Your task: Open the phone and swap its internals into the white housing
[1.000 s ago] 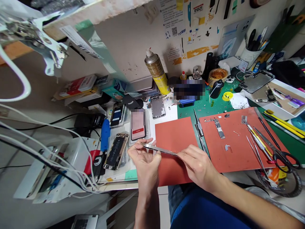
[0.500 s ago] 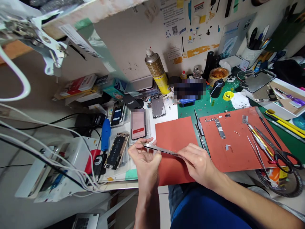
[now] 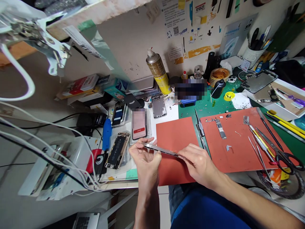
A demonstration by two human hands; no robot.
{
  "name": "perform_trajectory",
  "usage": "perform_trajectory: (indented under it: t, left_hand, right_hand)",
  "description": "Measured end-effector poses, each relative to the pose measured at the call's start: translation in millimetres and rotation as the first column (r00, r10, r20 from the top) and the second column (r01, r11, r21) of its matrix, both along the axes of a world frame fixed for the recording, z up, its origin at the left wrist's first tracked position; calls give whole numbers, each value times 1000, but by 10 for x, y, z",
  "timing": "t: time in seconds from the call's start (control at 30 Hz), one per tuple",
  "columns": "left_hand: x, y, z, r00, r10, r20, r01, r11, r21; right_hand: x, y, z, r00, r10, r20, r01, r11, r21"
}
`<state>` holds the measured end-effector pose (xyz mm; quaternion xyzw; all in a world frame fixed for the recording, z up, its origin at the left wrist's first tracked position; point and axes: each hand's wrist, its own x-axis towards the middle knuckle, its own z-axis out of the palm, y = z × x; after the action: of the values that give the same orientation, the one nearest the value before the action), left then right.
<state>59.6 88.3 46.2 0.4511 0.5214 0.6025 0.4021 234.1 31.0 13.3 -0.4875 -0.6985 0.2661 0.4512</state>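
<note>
A thin metal-edged phone frame [image 3: 164, 149], seen almost edge-on, is held up over the left red mat [image 3: 177, 130]. My left hand [image 3: 146, 159] grips its left end between thumb and fingers. The fingers of my right hand [image 3: 196, 160] pinch its right end. Which parts sit inside the frame cannot be seen from this angle. On the right red mat [image 3: 238, 159] lie a logic board [image 3: 220, 128], a small metal bracket [image 3: 228, 148], tweezers [image 3: 258, 154], scissors [image 3: 270, 144] and a yellow-handled knife [image 3: 262, 144].
Left of my hands lie an opened phone with its battery [image 3: 117, 150], a lit phone [image 3: 139, 124] and a blue-handled tool [image 3: 106, 134]. A spray can [image 3: 158, 70] stands by the wall. Screwdrivers [image 3: 201, 132] lie between the mats. White cables [image 3: 71, 168] hang at the left.
The phone frame has tilted slightly, so a bit more of its flat side shows. Both hands keep their hold. The camera view has shifted a little.
</note>
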Motion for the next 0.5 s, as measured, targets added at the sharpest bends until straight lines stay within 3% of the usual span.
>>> perform_trajectory:
  t: [0.5]
  left_hand:
    - [-37,-7,39,999,-43,17,44,998,-43]
  right_hand:
    - [-21,-13,6,1000,-23,-12,23,1000,-2]
